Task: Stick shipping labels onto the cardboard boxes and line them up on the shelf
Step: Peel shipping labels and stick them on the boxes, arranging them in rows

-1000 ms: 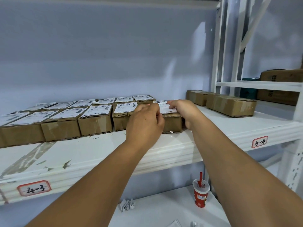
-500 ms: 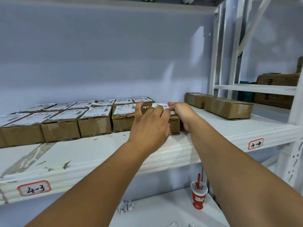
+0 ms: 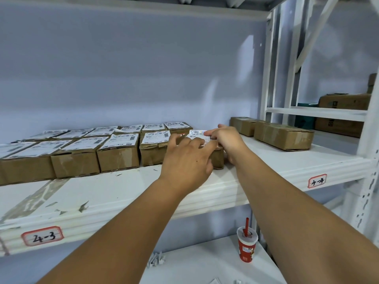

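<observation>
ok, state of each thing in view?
Left hand, flat on end box, fingers spread.
Right hand, fingers pressing label.
Label, on end box, partly covered.
End box, closed, in front row.
Other row boxes, labelled, closed.
Two right boxes, unlabelled, closed.
Cup, upright, lid and straw in.

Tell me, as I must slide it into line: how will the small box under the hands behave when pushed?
The box looks low and flat-bottomed, so it should slide along the smooth shelf rather than tip. Its cardboard, creased on neighbouring boxes, would probably dent under hard pressing.
</observation>
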Tool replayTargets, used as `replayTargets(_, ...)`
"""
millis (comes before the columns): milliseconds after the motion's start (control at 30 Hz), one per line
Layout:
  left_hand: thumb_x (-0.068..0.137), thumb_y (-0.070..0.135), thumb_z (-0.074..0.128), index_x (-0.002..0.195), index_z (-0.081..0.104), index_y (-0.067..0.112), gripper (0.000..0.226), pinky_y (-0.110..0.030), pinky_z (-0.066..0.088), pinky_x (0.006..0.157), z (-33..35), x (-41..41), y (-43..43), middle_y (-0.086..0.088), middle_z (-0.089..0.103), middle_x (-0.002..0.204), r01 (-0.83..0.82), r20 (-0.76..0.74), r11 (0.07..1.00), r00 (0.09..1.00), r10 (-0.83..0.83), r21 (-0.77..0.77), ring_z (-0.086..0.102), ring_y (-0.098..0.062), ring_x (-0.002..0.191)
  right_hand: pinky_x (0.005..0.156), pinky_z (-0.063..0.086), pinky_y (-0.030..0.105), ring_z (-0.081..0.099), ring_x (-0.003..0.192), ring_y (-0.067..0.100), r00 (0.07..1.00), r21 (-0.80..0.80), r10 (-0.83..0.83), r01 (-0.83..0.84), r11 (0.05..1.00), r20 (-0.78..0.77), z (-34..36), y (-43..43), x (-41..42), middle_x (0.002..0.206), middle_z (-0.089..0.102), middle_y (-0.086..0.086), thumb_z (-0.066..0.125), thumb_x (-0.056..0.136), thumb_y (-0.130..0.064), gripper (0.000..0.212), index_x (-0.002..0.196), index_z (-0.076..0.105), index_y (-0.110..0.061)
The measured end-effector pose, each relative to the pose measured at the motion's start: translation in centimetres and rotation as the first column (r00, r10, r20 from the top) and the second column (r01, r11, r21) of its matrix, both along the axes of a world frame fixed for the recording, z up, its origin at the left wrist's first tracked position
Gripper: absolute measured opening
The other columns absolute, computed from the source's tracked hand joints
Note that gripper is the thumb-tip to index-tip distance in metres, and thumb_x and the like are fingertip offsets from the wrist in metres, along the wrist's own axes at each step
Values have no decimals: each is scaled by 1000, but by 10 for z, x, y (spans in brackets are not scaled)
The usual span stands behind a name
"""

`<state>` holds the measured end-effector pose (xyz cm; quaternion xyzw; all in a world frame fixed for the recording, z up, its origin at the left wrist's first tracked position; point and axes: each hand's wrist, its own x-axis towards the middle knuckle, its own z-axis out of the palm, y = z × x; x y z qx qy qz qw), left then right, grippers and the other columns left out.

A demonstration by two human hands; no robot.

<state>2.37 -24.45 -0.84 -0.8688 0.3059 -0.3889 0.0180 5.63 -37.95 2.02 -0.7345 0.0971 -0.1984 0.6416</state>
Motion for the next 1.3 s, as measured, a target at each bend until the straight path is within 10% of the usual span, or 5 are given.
replayTargets(167,92,37,40,132,38,27,41,-44,8,113,0,0,6,5,54,127,-97,-140,995,986,91,-37,49,-20,119,99,46,39,61,105,18,996,-242,1,21,970,91,-8,-3,4,93,73,-8,51,27,-48,48,65,76,-32)
replayTargets(400,85,30,46,120,45,22,36,-39,35,102,4,9,32,1,55,122,74,-200,997,977,-79,-30,52,-26,106,96,46,41,64,93,13,978,-391,45,39,920,204,1,8,-10,77,73,-8,53,66,-30,22,58,73,-28)
replayTargets(833,86,27,51,125,49,19,40,-35,40,90,-1,4,34,-1,55,122,123,-196,983,969,-148,-136,51,-26,107,104,31,22,41,131,14,936,-788,137,-347,509,-324,31,14,-5,146,43,-4,41,98,-17,40,137,49,-19)
replayTargets(1100,88,26,48,132,43,26,44,-29,35,88,1,4,34,2,52,128,129,-246,979,955,-165,-157,47,-21,114,97,27,35,41,125,29,908,-827,-27,-368,425,-418,30,22,14,112,52,10,29,97,-10,24,85,50,-13)
replayTargets(1300,90,35,48,124,40,21,37,-33,41,83,1,3,32,-3,59,116,88,-267,973,953,-145,-213,52,-24,107,117,7,44,16,143,24,905,-867,36,-416,275,-424,26,16,0,146,34,3,23,97,-39,47,136,42,-21)
